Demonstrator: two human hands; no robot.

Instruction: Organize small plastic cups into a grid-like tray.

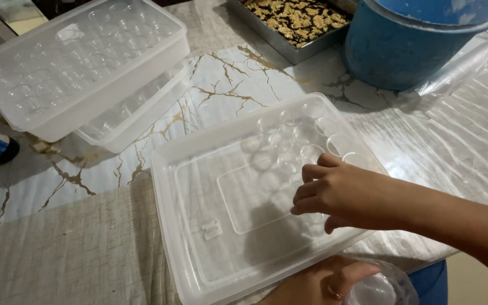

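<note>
Two hands are in view. Right hand [334, 195] hovers, fingers curled, over the right half of a shallow clear tray [199, 226], fingertips at a cluster of small clear cups [297, 138] in the tray's far right corner; whether it pinches one cannot be told. Left hand [317, 285], at the bench's near edge below the tray, grips a clear plastic bag [385, 288]. Stacked lidded containers [80, 68] occupy the far left corner; a blue bucket [413, 39] and baking pan [295, 25] stand along the far edge.

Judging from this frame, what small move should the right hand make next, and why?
Probably set a cup beside the last one: the right hand is over the tray, where small clear cups fill only the far corner, and the left hand holds more.
</note>
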